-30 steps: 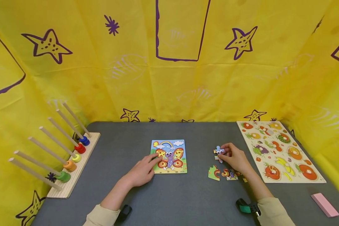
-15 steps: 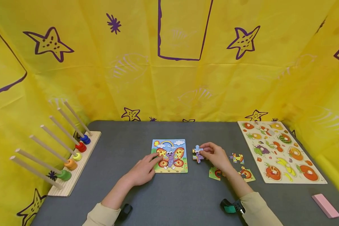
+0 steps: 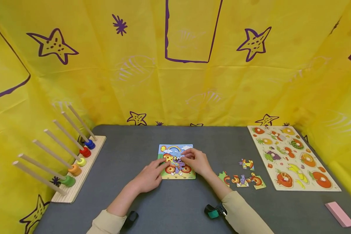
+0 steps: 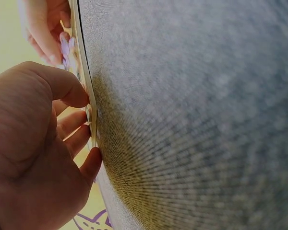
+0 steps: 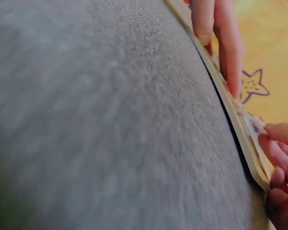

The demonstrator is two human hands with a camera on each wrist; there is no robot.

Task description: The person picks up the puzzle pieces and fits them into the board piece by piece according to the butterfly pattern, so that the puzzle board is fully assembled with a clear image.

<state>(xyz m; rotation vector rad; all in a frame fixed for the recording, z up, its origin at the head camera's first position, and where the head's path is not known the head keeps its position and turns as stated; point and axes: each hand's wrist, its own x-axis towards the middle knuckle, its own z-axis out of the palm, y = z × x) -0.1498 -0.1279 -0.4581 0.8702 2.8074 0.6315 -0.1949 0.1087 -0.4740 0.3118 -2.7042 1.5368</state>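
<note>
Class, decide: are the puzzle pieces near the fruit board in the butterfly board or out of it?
Out: the puzzle pieces lie on the table, a gap separating them from the butterfly board.

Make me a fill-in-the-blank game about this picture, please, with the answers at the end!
1. The person's ____ hand pinches a puzzle piece over the butterfly board.
2. The big board on the right side of the table shows pictures of ____.
3. On the peg stand, the rings nearest the camera are coloured ____.
4. The block in the near right corner is coloured ____.

Missing words: right; fruit; green; pink.
</note>
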